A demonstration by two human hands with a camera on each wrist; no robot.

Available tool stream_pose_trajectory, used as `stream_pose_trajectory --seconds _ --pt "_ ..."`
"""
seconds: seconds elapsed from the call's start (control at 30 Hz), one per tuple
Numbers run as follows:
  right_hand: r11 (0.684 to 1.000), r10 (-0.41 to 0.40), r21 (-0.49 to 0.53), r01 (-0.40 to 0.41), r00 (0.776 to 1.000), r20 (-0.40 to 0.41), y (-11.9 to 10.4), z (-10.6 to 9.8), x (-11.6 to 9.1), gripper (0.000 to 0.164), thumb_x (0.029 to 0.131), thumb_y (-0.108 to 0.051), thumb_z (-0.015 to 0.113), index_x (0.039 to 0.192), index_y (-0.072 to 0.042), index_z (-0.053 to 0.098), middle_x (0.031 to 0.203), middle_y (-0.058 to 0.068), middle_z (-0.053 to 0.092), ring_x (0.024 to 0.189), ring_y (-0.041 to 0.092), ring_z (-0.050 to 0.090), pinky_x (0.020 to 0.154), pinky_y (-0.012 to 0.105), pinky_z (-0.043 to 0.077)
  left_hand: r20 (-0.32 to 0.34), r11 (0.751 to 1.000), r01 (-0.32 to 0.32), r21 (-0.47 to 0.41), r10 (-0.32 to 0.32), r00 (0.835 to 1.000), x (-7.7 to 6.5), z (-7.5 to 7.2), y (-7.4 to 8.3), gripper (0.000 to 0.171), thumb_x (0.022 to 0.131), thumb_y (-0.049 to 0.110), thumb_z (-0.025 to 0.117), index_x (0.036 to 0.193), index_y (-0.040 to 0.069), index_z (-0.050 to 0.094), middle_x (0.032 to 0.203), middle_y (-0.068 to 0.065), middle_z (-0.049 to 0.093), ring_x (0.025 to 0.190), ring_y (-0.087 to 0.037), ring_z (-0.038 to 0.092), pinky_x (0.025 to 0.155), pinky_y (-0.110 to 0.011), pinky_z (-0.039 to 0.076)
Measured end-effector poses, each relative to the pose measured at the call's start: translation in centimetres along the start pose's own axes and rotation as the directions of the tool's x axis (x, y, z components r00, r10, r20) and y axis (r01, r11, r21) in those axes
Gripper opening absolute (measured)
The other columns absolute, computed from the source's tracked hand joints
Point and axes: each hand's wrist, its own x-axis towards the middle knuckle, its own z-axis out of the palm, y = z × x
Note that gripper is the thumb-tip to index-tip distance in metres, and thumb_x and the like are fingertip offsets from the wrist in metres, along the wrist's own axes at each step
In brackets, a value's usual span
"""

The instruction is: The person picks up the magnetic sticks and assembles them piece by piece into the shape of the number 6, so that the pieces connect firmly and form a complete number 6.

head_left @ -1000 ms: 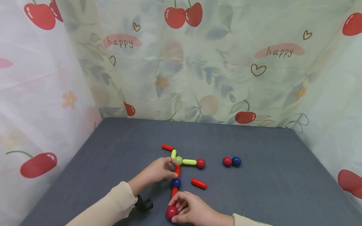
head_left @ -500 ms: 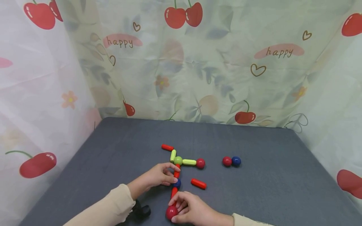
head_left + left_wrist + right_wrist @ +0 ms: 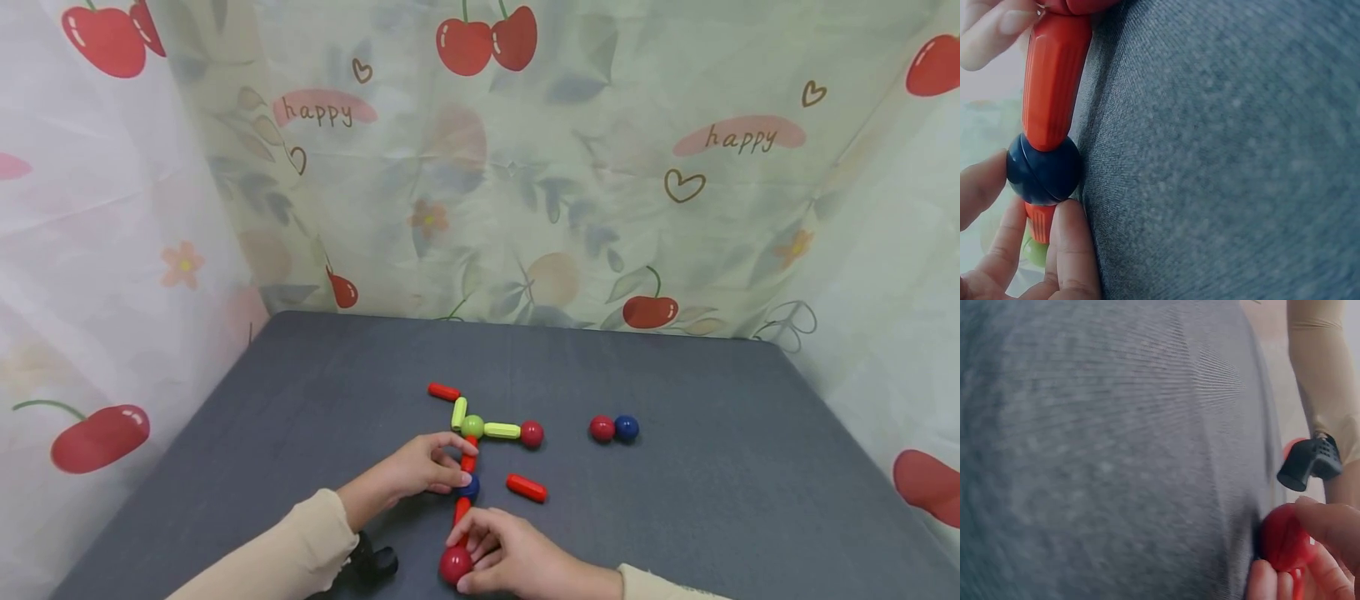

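My left hand [image 3: 423,467] pinches a blue ball [image 3: 1044,172] between the thumb and fingers, some fingers beside the far red rod [image 3: 1039,220]. My right hand [image 3: 517,554] grips a red ball [image 3: 455,567] at the near end of the chain, fingertips over the adjoining red rod [image 3: 1055,78]. That rod meets the blue ball in the left wrist view. Past the blue ball, the far red rod leads to a green ball [image 3: 472,426]. From there one yellow-green rod [image 3: 502,431] runs right to another red ball [image 3: 532,433]; a second yellow-green rod [image 3: 459,412] points away.
Right of the chain lies a loose red rod [image 3: 527,487]. A further red rod [image 3: 444,391] lies at the chain's far tip. A red ball [image 3: 602,428] and a blue ball [image 3: 627,428] sit together farther right. Patterned cloth [image 3: 510,167] encloses the dark tabletop [image 3: 712,467].
My left hand has come nearer along the chain, from the far red rod to the blue ball, then stayed there. My right hand keeps its grip at the near red ball.
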Motion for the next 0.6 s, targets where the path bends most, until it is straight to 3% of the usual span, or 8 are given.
stream_pose_trajectory --seconds 0.17,0.27,0.37,0.47,0.6 --pt "0.999 -0.005 0.045 0.003 0.999 0.035 4.3 -1.7 1.7 0.047 0.078 -0.032 0.082 0.118 -0.024 0.060 0.107 0.005 0.063 0.095 0.019 0.064 0.080 0.031 0.057 -0.007 1.000 0.004 -0.004 -0.004 1.000 0.0 0.1 0.0 0.036 0.084 0.012 0.075 0.118 0.008 0.063 0.088 -0.006 0.065 0.074 -0.012 0.063 0.075 -0.033 0.057" --pt "0.998 0.019 0.052 -0.021 0.999 0.033 4.8 -2.7 1.8 0.049 0.076 -0.033 0.083 0.119 -0.025 0.060 0.109 0.005 0.064 0.097 0.021 0.063 0.080 0.033 0.057 -0.009 1.000 0.007 -0.003 -0.007 1.000 0.0 0.1 0.0 0.036 0.084 0.012 0.075 0.118 0.009 0.063 0.088 -0.006 0.065 0.075 -0.012 0.063 0.075 -0.033 0.058" --pt "0.999 0.041 0.006 -0.041 0.999 -0.030 2.0 -3.1 0.6 0.045 0.078 -0.028 0.082 0.117 -0.022 0.061 0.109 0.005 0.063 0.096 0.020 0.063 0.081 0.034 0.057 -0.007 1.000 0.005 -0.004 -0.005 1.000 0.0 0.1 -0.1 0.036 0.084 0.012 0.075 0.118 0.009 0.063 0.087 -0.006 0.065 0.075 -0.012 0.062 0.075 -0.032 0.057" --pt "0.995 0.005 -0.098 -0.019 0.990 -0.141 -2.2 -3.1 -1.1 0.041 0.081 -0.018 0.079 0.117 -0.015 0.061 0.109 0.007 0.063 0.094 0.020 0.063 0.080 0.034 0.057 -0.006 1.000 -0.003 -0.005 0.003 1.000 -0.1 0.1 -0.1 0.036 0.085 0.011 0.075 0.118 0.008 0.063 0.087 -0.006 0.065 0.075 -0.012 0.062 0.074 -0.032 0.057" --pt "0.965 -0.096 -0.262 0.016 0.951 -0.295 -5.1 -3.7 -2.3 0.041 0.083 -0.013 0.077 0.120 -0.009 0.058 0.113 0.011 0.063 0.097 0.025 0.063 0.082 0.037 0.057 -0.008 1.000 -0.002 -0.004 0.002 1.000 0.0 0.1 -0.2 0.036 0.084 0.012 0.075 0.118 0.009 0.063 0.087 -0.006 0.065 0.075 -0.013 0.062 0.074 -0.031 0.057"
